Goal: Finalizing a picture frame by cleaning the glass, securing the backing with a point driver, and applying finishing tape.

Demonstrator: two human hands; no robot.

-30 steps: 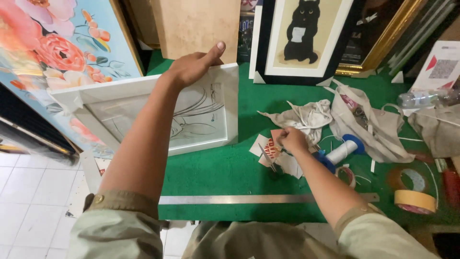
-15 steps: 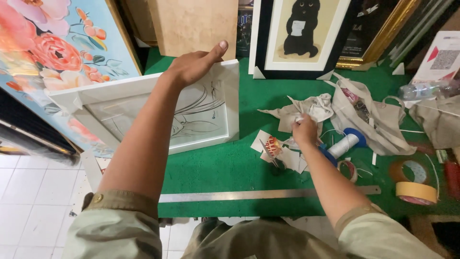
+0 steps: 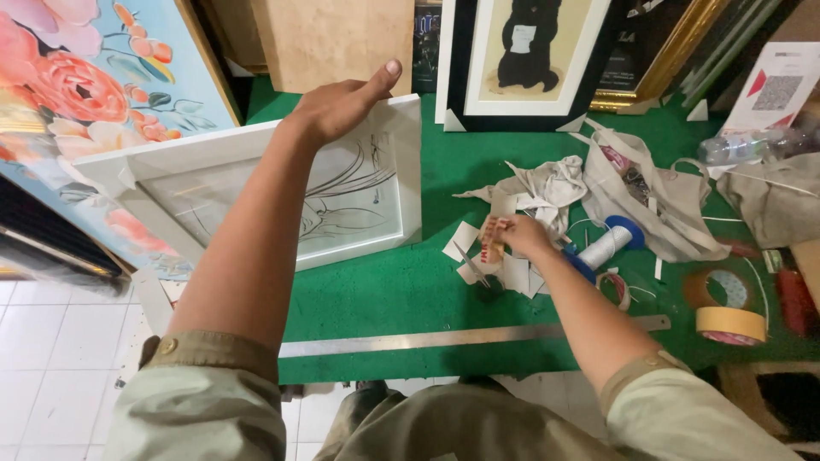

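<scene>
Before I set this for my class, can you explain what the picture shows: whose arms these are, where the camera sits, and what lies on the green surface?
The camera is worn on a person's head and looks down, so both arms are their own. The left hand grips the top edge of a white frame tilted up on the green table. The right hand holds a small paper piece among paper scraps. Nearby lie a metal ruler, a thread spool, tape rolls and cloth bags.

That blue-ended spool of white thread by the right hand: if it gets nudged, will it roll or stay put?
The spool lies on its side, so it would probably roll on its round blue flanges. The green felt table and the paper scraps and beige cloth close by would likely stop it soon. It looks light, so the right hand could shift it easily.
</scene>
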